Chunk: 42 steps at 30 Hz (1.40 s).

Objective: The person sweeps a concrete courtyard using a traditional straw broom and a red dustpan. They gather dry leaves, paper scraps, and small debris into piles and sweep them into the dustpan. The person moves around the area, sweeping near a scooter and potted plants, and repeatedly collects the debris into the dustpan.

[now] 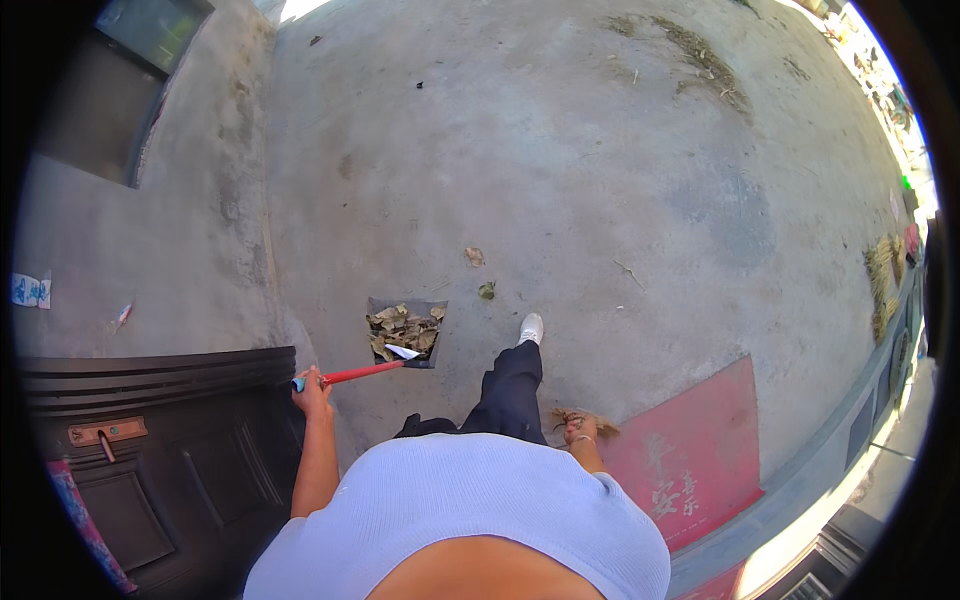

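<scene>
My left hand [313,390] is wrapped round the red handle [362,373] of a dustpan, near its blue end. The dark pan [438,350] rests on the concrete ahead of me, filled with dry brown leaves [405,328] and a folded white scrap [403,352]. Low at my right side, my right hand [579,430] grips a straw broom [604,426], mostly hidden by the hand and my body. Just beyond the pan lie a dry brown leaf [474,257] and a greenish leaf [487,290].
A dark panelled door [150,450] stands at near left, beside a grey wall [200,240] with a window. To my right lies a red mat [690,450]. Straw debris [705,60] is scattered at the far right; another straw bundle [882,285] leans by the right edge.
</scene>
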Each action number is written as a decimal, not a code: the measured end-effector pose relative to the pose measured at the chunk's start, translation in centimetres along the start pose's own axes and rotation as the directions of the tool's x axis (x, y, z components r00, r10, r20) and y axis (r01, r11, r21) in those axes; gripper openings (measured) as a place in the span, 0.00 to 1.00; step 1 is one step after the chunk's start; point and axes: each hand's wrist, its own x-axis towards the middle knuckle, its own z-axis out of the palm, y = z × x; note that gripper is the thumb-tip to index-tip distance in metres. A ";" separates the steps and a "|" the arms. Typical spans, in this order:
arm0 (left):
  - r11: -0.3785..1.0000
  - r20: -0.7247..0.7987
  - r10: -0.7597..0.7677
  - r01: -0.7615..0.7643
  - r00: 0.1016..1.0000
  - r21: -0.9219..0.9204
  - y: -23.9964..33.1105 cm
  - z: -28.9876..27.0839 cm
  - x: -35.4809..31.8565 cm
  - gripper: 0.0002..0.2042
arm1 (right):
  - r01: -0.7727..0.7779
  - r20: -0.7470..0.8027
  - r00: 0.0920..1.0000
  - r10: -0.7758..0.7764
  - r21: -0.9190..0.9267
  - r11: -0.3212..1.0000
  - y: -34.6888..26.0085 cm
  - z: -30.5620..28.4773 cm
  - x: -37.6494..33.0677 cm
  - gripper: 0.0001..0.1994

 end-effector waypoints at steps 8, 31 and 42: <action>0.998 -0.071 0.007 -0.002 0.997 0.066 -1.3 14.6 -2.4 0.09 | 0.341 0.247 0.922 -0.297 -0.157 0.927 -12.9 29.3 0.7 0.06; 0.995 -0.308 0.068 -0.041 0.949 0.091 -3.1 24.6 -13.9 0.09 | 0.545 0.882 0.443 -0.162 -0.408 -0.732 -29.0 32.5 9.4 0.14; 0.998 -0.431 -0.035 0.011 0.901 -0.057 -0.8 16.8 -2.6 0.05 | 0.796 0.892 0.119 -0.436 -0.348 -0.496 -29.7 44.2 -1.4 0.13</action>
